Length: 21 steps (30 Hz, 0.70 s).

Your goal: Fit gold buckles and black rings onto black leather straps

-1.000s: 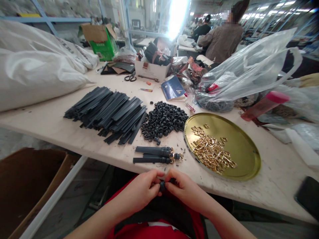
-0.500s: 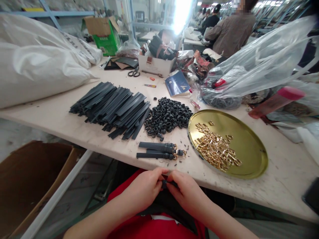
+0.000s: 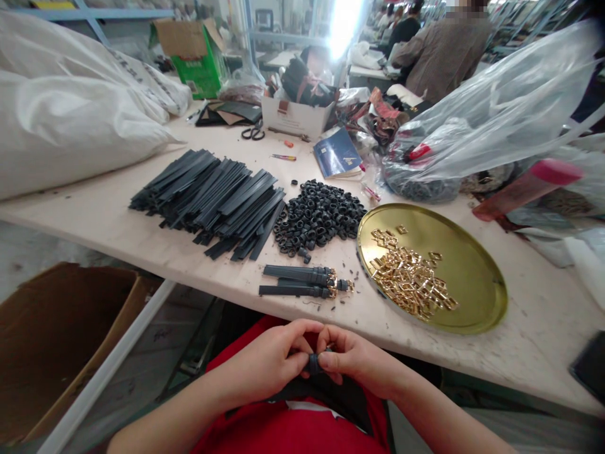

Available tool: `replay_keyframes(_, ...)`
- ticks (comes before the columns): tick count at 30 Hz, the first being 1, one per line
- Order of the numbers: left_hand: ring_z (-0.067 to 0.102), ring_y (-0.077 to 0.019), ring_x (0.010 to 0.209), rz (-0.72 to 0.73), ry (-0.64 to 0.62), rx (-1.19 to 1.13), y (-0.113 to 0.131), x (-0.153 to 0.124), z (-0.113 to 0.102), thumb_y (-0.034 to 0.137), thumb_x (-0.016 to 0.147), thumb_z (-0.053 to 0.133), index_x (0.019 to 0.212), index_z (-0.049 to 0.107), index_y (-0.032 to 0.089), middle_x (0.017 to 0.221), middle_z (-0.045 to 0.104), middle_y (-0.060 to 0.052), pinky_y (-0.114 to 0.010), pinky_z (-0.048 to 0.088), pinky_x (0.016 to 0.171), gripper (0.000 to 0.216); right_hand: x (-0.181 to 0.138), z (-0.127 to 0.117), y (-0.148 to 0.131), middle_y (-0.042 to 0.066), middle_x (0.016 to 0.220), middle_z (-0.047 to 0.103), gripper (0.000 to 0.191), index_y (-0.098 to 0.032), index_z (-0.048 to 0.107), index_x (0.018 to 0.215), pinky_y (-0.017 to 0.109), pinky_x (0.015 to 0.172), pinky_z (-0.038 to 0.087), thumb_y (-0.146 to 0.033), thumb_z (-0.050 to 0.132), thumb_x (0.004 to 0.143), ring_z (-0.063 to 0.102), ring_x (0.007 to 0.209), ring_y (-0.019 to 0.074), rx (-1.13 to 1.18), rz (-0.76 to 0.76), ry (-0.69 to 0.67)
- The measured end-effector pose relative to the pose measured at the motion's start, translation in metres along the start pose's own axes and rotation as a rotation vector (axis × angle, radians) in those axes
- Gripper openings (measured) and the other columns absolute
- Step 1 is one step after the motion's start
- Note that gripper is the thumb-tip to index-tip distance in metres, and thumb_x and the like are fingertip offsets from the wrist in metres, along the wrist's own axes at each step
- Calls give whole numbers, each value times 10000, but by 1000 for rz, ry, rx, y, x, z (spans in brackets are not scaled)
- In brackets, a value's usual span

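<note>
A small black strap piece [image 3: 313, 364] sits below the near edge of the table, over the person's red-clad lap, pinched between both hands. The left hand [image 3: 271, 362] closes thumb and fingers on its left end; the right hand [image 3: 354, 359] grips its right end with thumb and forefinger, so the two hands nearly touch. Most of the piece is hidden by the fingers.

Just beyond the hands, on the pale worn table [image 3: 118, 233], lie a few finished black straps with gold buckles [image 3: 297, 282], laid side by side. Behind them is a heap of small black rubber loops [image 3: 319, 217], and to its left, touching it, a broad pile of flat black strips [image 3: 212, 198]. To the right stands a round gold metal tray [image 3: 472, 277] holding a cluster of small gold buckles [image 3: 411, 284]. Farther back are a blue booklet [image 3: 338, 153], black scissors [image 3: 253, 132], a large clear plastic bag [image 3: 491, 120] and a big white sack [image 3: 70, 126]. A brown cardboard box [image 3: 61, 340] stands on the floor at the left.
</note>
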<state>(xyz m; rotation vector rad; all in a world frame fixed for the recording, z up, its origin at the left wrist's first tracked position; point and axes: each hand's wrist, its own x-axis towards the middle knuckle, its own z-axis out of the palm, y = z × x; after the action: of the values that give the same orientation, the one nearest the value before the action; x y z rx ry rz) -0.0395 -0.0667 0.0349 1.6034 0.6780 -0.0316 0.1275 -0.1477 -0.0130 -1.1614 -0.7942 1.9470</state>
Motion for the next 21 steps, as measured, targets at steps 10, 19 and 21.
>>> replay_keyframes(10,580,-188,902,-24,166,178,-2,4,2,132,751,438,1193,490,235,942,661,-30,-270,412,806,457,-2,18,0,18,730,579,9,-206,490,772,282,603,345,-207,498,767,504,670,172,-815,-222,461)
replay_keyframes(19,568,-131,688,-83,5,-248,-17,5,-5,188,703,540,1011,534,148,795,621,-12,-236,449,636,310,5,15,3,-26,638,512,96,-209,469,750,245,549,342,-282,466,812,456,600,136,-615,-230,426)
replay_keyframes(21,552,-116,632,-115,13,-262,-20,6,-4,201,702,540,951,545,135,767,617,-8,-224,438,589,258,4,16,4,-17,662,532,89,-206,474,758,251,564,345,-275,466,813,470,615,141,-670,-243,436)
